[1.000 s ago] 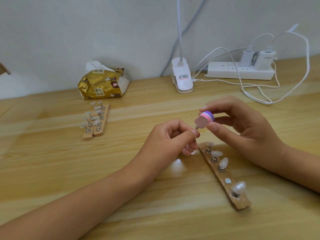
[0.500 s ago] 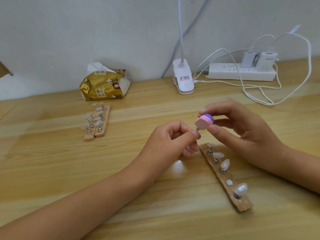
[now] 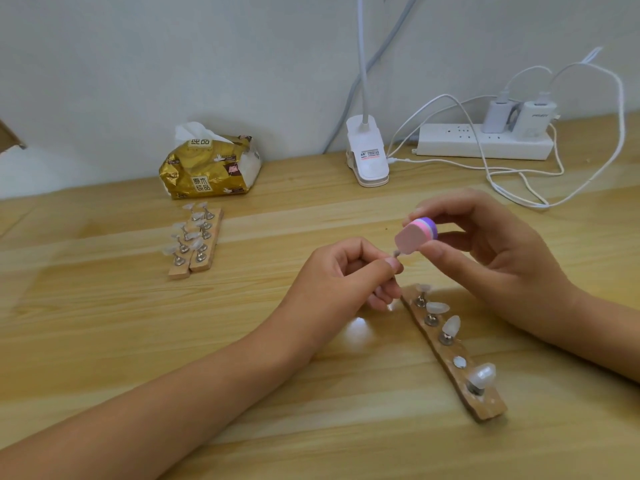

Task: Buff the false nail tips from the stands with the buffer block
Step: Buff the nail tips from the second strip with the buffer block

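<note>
Centrally, the left hand [image 3: 341, 278] pinches a small metal peg [image 3: 395, 253]; the right hand [image 3: 491, 251] grips a pink-and-purple buffer block [image 3: 417, 234] touching its top; a wooden nail stand [image 3: 485, 408] lies just beneath.

Matt foam buffer block [image 3: 415, 235]; wooden stand [image 3: 453, 358] with metal posts; glossy wooden table [image 3: 104, 341].

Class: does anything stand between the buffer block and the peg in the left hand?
Nothing visible. The block, held by the right hand, meets the top of the peg pinched by the left hand.
</note>
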`<state>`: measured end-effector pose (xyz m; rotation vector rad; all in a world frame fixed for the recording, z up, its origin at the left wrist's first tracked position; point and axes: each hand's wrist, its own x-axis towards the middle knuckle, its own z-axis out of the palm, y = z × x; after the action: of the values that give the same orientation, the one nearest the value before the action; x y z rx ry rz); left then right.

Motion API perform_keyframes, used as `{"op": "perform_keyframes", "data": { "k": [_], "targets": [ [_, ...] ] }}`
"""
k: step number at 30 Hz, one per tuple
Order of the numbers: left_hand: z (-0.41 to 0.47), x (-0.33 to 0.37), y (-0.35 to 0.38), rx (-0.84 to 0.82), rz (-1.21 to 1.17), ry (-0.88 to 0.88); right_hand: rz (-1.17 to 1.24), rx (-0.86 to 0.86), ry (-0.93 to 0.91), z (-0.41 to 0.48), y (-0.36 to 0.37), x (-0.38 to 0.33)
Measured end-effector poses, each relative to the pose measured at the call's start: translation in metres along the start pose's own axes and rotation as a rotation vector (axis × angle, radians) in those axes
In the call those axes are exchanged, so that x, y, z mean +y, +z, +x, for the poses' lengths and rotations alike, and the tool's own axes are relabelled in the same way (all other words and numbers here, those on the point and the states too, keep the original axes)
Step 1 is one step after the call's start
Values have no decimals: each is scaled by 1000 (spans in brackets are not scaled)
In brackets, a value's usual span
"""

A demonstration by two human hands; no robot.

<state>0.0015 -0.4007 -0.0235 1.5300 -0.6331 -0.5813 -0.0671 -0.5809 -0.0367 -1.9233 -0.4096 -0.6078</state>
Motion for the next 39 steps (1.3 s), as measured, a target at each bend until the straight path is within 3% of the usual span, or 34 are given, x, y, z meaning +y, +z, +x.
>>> {"op": "perform_keyframes", "data": {
  "k": [39],
  "targets": [
    [1,-3,-2,-2,4,-2,-27,2,-2,0,0,-3]
  ]
}}
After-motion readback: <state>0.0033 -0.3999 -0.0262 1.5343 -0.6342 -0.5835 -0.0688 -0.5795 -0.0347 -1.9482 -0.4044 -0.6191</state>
